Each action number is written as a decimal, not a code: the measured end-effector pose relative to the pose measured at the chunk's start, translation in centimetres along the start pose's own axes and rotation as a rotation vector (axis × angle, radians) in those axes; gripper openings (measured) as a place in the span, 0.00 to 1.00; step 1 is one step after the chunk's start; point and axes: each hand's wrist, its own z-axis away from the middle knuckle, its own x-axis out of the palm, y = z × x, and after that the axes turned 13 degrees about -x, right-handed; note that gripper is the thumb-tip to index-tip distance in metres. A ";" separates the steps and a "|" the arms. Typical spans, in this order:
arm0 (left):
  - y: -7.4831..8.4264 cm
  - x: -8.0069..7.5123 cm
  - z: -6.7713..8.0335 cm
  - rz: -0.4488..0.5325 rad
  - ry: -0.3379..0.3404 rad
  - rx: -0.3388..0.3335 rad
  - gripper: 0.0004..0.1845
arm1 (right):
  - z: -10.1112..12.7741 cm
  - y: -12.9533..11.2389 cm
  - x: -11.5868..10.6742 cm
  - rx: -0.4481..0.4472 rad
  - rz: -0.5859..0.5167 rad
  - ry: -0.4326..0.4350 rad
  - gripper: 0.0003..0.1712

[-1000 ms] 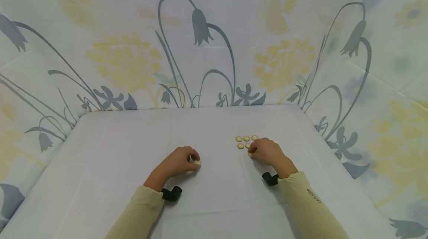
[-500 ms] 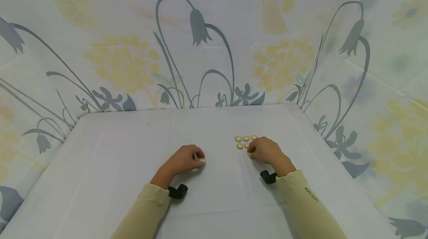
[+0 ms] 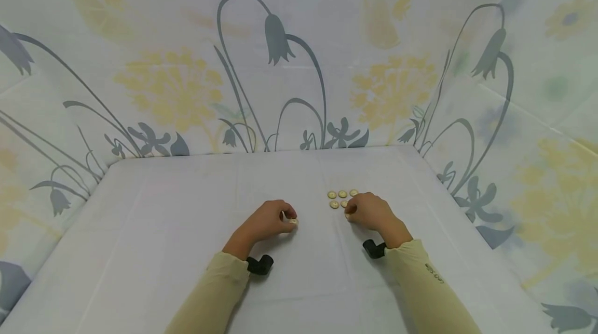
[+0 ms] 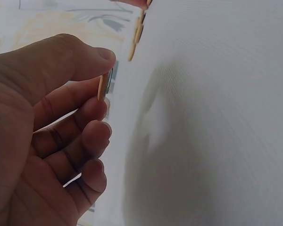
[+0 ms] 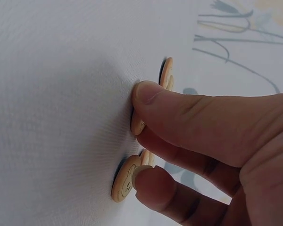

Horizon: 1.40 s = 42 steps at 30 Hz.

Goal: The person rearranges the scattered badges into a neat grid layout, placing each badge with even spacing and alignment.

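My left hand (image 3: pixel 290 218) pinches a small cream button (image 3: pixel 293 221) between thumb and fingers, low over the white cloth (image 3: pixel 187 204). In the left wrist view that button (image 4: pixel 102 87) shows edge-on at the thumb tip of the left hand (image 4: pixel 105 77). To its right lie several cream buttons (image 3: pixel 337 199) in rows. My right hand (image 3: pixel 349 212) is curled at the near right of that group. In the right wrist view my right hand (image 5: pixel 141 136) has its index fingertip on the edge of one flat button (image 5: pixel 124 180), and its thumb touches a neighbouring button (image 5: pixel 136 126).
A floral fabric backdrop (image 3: pixel 280 64) rises behind and at both sides of the cloth-covered table. Black wrist mounts (image 3: pixel 260 265) sit at each beige sleeve. Bare cloth spreads to the left and towards the near edge.
My left hand has moved right and slightly forward with its button, closing the gap to the button group. The right hand has barely shifted.
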 end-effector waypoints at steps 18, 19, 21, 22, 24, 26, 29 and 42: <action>2.1 1.3 -1.2 0.000 0.008 0.005 0.10 | 0.1 0.1 0.1 0.014 -0.024 0.004 0.07; 2.3 1.4 -1.3 -0.004 0.011 0.004 0.10 | 0.1 0.1 0.1 0.013 -0.025 0.005 0.07; 2.5 1.5 -1.4 -0.001 0.010 0.006 0.10 | 0.1 0.1 0.1 0.016 -0.028 0.006 0.07; 2.6 1.6 -1.5 0.001 0.008 0.006 0.10 | 0.1 0.1 0.1 0.018 -0.029 0.007 0.07; 2.9 1.7 -1.5 0.008 0.003 0.002 0.10 | 0.1 0.1 0.1 0.022 -0.032 0.006 0.07; 3.1 1.8 -1.6 0.022 -0.006 -0.006 0.10 | 0.1 0.1 0.1 0.027 -0.036 0.005 0.07; 3.5 2.0 -1.9 0.027 -0.008 -0.019 0.11 | 0.1 0.2 0.1 0.035 -0.042 0.005 0.07; 4.8 3.1 -3.4 0.007 -0.031 -0.046 0.12 | 0.0 0.4 0.2 0.044 -0.067 -0.002 0.07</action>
